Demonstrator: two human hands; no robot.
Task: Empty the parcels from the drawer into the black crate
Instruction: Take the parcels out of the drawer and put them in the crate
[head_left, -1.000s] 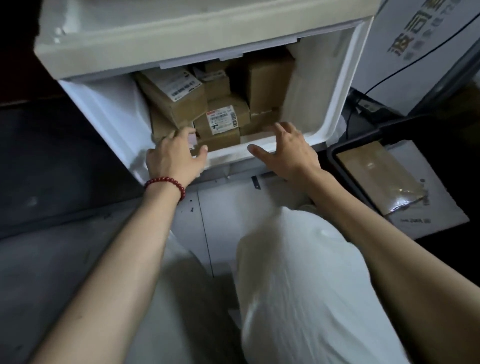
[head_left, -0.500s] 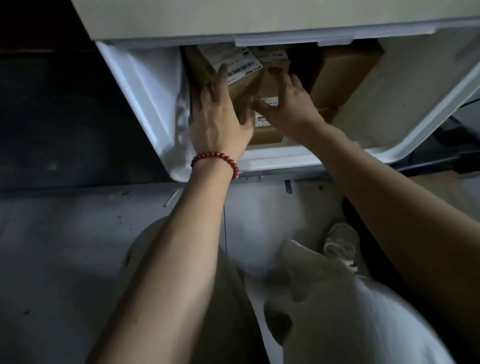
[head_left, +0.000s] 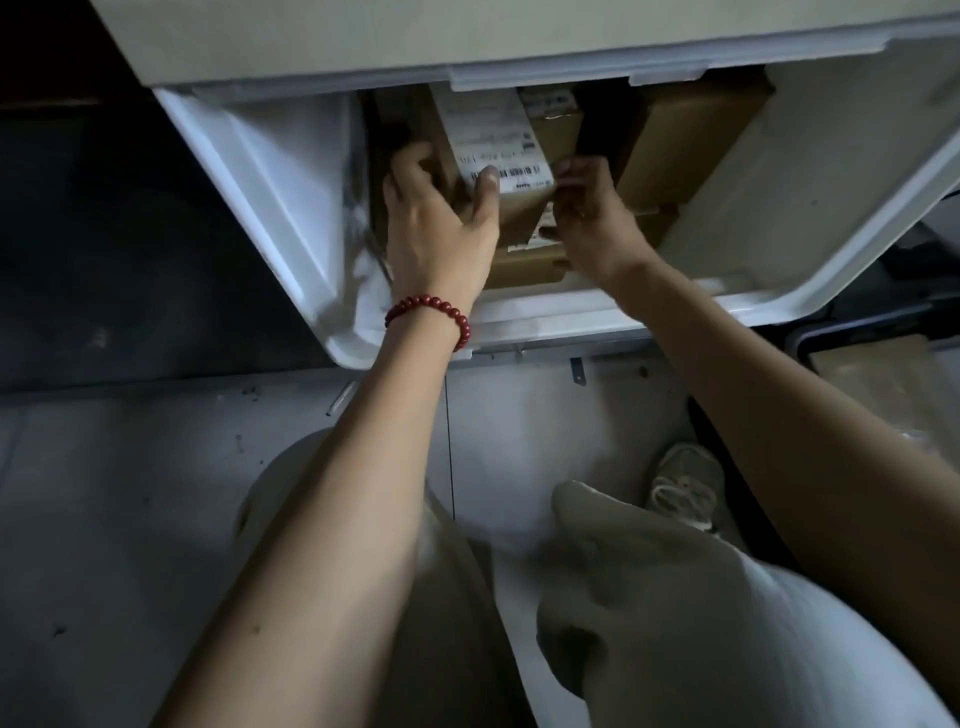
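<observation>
An open white drawer (head_left: 291, 208) holds several brown cardboard parcels. My left hand (head_left: 436, 223), with a red bead bracelet on the wrist, grips the left side of a labelled parcel (head_left: 498, 140), thumb on its white label. My right hand (head_left: 592, 218) holds the same parcel's right edge, fingers curled round it. A larger plain parcel (head_left: 685, 145) sits to the right inside the drawer. Smaller parcels lie beneath the held one, partly hidden. The black crate (head_left: 810, 338) shows at the right edge, with a brown packet (head_left: 883, 379) in it.
The cabinet front (head_left: 467, 36) overhangs the drawer from above. Grey floor tiles (head_left: 130, 493) spread below. My knees and a shoe (head_left: 685, 483) are close under the drawer. The wall at left is dark.
Both hands went from the drawer's front rim into the drawer, then closed round the labelled parcel. The view shifted left, so the black crate slid to the right edge.
</observation>
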